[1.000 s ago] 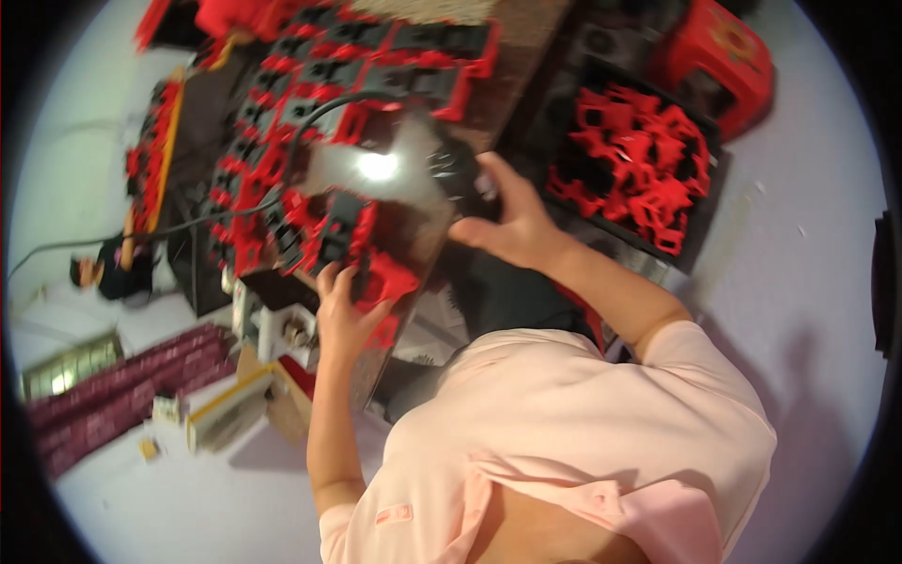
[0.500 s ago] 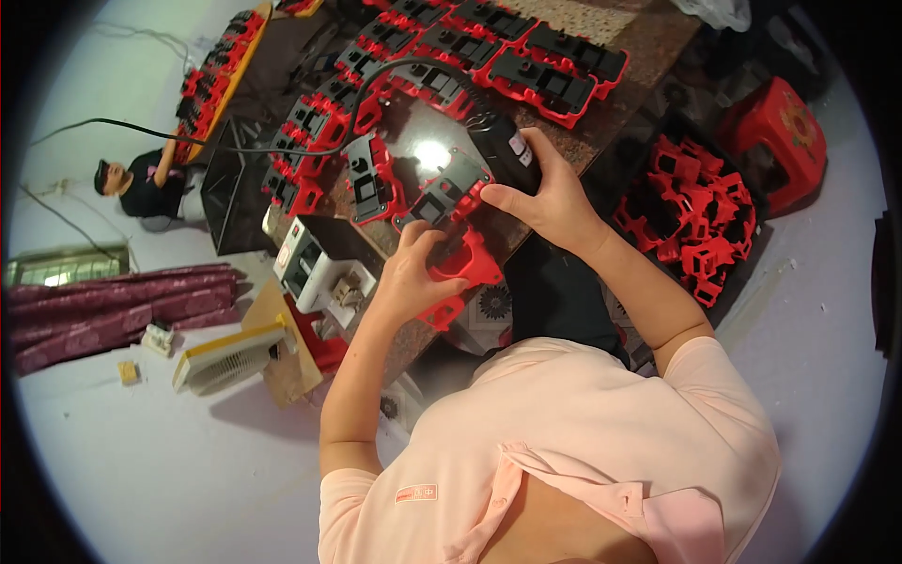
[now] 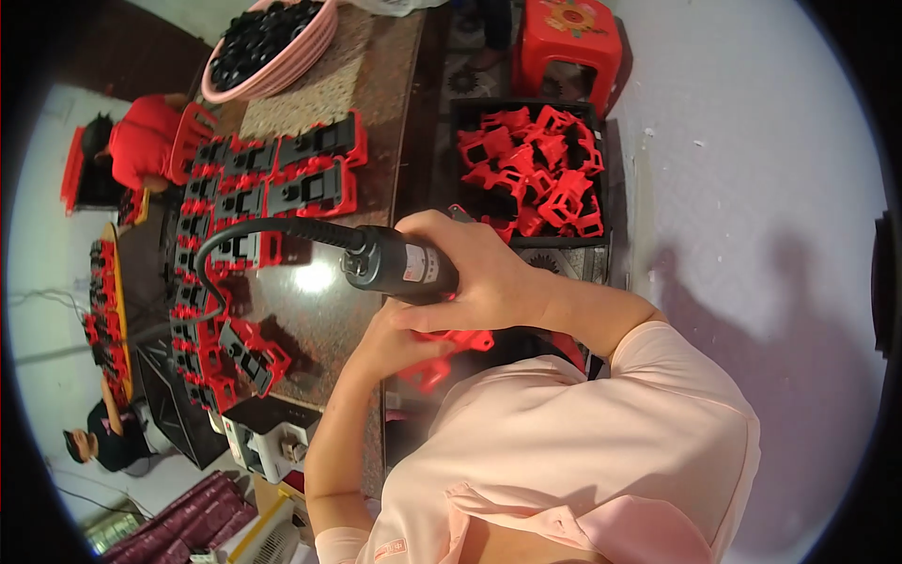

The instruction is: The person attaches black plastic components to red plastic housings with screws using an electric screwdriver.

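My right hand (image 3: 489,268) is closed around a black corded electric screwdriver (image 3: 395,271), held level with its cable end toward the left. Just below it, my left hand (image 3: 395,343) grips a red plastic frame (image 3: 430,374) close to my body, beyond the table's near edge. The two hands meet, and the right one covers much of the frame and the screwdriver's tip. A dark corner of a plate peeks out above my right hand. On the table lies a loose red-and-black assembly (image 3: 252,357).
Rows of red-and-black assemblies (image 3: 240,202) fill the table's left part. A pink basket (image 3: 301,66) of black parts stands at the far end. To the right are a black crate (image 3: 606,230) of red frames and a red stool (image 3: 573,56). Two people sit at the left.
My view has turned toward the right. My hands have come together, bringing the screwdriver and red frame close to my body, off the tabletop.
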Tool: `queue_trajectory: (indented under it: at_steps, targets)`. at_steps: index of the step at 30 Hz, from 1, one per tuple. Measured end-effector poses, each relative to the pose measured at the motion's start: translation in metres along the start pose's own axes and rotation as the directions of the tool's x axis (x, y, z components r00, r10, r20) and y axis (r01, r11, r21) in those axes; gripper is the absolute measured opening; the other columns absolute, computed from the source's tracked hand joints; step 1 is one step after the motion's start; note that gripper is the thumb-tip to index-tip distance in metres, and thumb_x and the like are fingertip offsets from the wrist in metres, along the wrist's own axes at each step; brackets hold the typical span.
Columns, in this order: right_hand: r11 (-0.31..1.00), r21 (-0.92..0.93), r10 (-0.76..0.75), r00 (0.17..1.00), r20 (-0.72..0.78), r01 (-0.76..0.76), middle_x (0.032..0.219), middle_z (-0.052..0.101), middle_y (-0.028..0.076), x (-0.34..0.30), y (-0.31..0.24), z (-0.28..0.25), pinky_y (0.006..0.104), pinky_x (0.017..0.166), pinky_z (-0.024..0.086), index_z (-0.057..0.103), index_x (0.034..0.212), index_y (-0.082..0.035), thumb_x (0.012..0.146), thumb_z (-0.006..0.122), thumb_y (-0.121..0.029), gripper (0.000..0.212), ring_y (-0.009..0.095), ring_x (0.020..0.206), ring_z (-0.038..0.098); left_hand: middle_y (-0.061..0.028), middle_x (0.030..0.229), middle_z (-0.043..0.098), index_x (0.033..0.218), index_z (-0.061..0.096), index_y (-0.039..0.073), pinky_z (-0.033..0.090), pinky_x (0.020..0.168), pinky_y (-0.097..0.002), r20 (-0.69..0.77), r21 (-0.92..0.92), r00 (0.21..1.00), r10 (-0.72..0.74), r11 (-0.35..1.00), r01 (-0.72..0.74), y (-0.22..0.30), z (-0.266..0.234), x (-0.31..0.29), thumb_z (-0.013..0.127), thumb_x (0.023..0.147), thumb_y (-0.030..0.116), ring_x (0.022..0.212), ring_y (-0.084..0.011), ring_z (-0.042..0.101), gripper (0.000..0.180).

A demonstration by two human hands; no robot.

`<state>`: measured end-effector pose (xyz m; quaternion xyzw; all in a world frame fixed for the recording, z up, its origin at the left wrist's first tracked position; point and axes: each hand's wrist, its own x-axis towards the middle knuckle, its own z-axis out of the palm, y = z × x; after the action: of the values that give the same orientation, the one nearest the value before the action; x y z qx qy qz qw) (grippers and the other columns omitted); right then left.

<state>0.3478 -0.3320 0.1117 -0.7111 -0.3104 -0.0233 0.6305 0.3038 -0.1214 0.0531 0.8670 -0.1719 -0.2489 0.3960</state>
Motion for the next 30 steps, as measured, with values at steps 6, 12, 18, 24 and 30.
queue_trajectory:
  at_steps: [6,12,18,24,30]
  targets:
    - [0.993,-0.009,0.115,0.990,-0.077,-0.116,0.103,0.066,0.014,-0.029,0.020,-0.046,0.0350,0.082,0.053,0.052,0.125,-0.002,0.071,0.089,-0.029,0.070,0.028,0.092,0.069,-0.0095,0.115,0.062,0.115,0.064,0.007,0.053,0.085,-0.0391,0.207,0.563,0.835,0.509,0.637,-0.527,-0.028,0.021,0.157,0.081,0.072,0.023,0.101,-0.0279,0.064,0.048]
    - [0.980,-0.003,0.199,0.974,-0.108,-0.201,0.101,0.067,0.015,-0.055,0.033,-0.069,0.0357,0.080,0.053,0.053,0.121,0.000,0.071,0.089,-0.028,0.067,0.029,0.090,0.069,-0.0158,0.132,0.050,0.120,0.060,0.006,0.054,0.089,-0.0438,-0.270,0.352,0.938,0.215,0.929,-0.112,-0.007,0.031,0.248,0.086,0.065,0.037,0.111,-0.0373,0.061,0.069]
    - [0.976,0.032,0.219,0.968,-0.123,-0.217,0.098,0.066,0.015,-0.063,0.057,-0.070,0.0378,0.078,0.054,0.053,0.119,-0.002,0.074,0.086,-0.027,0.061,0.032,0.088,0.068,-0.0170,0.129,0.050,0.121,0.057,0.008,0.055,0.086,-0.0451,-0.199,0.315,0.980,0.032,0.948,0.033,-0.030,0.067,0.232,0.087,0.066,0.036,0.104,-0.0396,0.064,0.069]
    - [0.988,0.056,0.147,0.986,-0.084,-0.143,0.104,0.064,0.018,-0.060,0.063,-0.063,0.0414,0.079,0.053,0.052,0.119,-0.003,0.074,0.085,-0.027,0.061,0.037,0.093,0.065,-0.0194,0.139,0.050,0.131,0.054,0.008,0.052,0.091,-0.0392,0.164,-0.646,0.866,-0.473,0.612,0.457,-0.071,0.104,0.189,0.083,0.077,0.038,0.113,-0.0345,0.062,0.069]
    - [0.992,0.074,0.110,0.991,-0.076,-0.105,0.099,0.066,0.021,-0.060,0.058,-0.058,0.0454,0.084,0.049,0.051,0.116,0.001,0.078,0.079,-0.035,0.060,0.041,0.094,0.065,-0.0171,0.112,0.065,0.133,0.048,-0.001,0.052,0.081,-0.0357,-0.190,-0.309,0.937,-0.294,0.924,0.227,-0.084,0.140,0.243,0.081,0.081,0.040,0.093,-0.0207,0.062,0.074]
